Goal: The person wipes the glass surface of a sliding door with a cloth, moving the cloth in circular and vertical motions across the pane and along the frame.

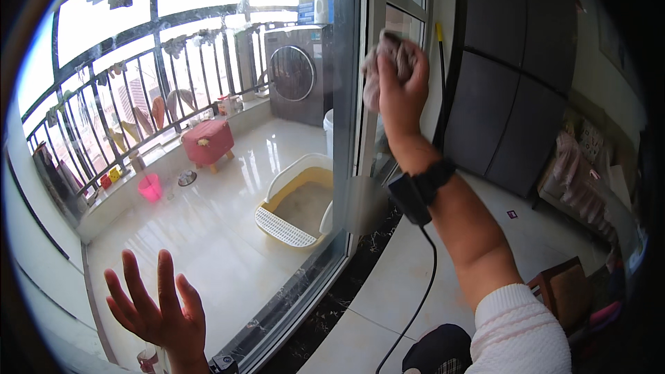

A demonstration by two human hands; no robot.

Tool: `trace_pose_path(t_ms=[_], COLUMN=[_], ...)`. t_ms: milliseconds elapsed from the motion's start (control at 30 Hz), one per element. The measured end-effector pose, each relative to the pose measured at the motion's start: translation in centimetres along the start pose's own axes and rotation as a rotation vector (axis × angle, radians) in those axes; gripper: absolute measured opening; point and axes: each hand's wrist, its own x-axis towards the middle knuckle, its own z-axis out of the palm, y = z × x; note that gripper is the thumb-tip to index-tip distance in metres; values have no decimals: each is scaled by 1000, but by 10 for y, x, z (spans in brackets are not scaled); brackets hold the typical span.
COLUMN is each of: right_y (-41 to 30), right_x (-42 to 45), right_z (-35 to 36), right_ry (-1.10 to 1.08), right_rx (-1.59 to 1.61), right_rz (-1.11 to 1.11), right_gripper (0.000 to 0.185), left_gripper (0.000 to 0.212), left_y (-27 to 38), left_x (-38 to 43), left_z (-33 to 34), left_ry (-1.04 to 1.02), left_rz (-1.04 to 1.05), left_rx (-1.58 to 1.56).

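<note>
My right hand is raised at the upper middle, its fingers closed on a crumpled greyish cloth beside the frame of a glass sliding door. A black device on a strap is around that wrist, with a cable hanging down. At the lower left my left hand is held up with its fingers spread and nothing in it, in front of the glass. Whether it touches the pane I cannot tell. Through the glass a tiled balcony shows.
Beyond the glass are a litter box, a red stool, a pink bucket, a washing machine and a railing. To the right stand a dark grey cabinet and a brown wooden chair. A black marble threshold runs below the door.
</note>
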Motion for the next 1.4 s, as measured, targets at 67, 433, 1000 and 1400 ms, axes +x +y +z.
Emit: trace_pose_path(t_ms=[67,433,1000,1400], right_y=[-16,54,-102,-39], right_x=[83,-194,-144,-125], right_z=[21,-40,-26,4], right_ry=[12,-181,-325,-368], right_rx=[-130,-452,7,-215], right_rz=[-570,-1,-193,-277], right_gripper=[27,47,37,45], left_gripper=[41,34,34,32], left_y=[0,-7,-6,-9], left_x=[0,6,9,3], left_z=[4,5,4,7], left_ry=[18,70,100,89], left_rz=[1,103,106,74], left_rx=[16,45,86,64])
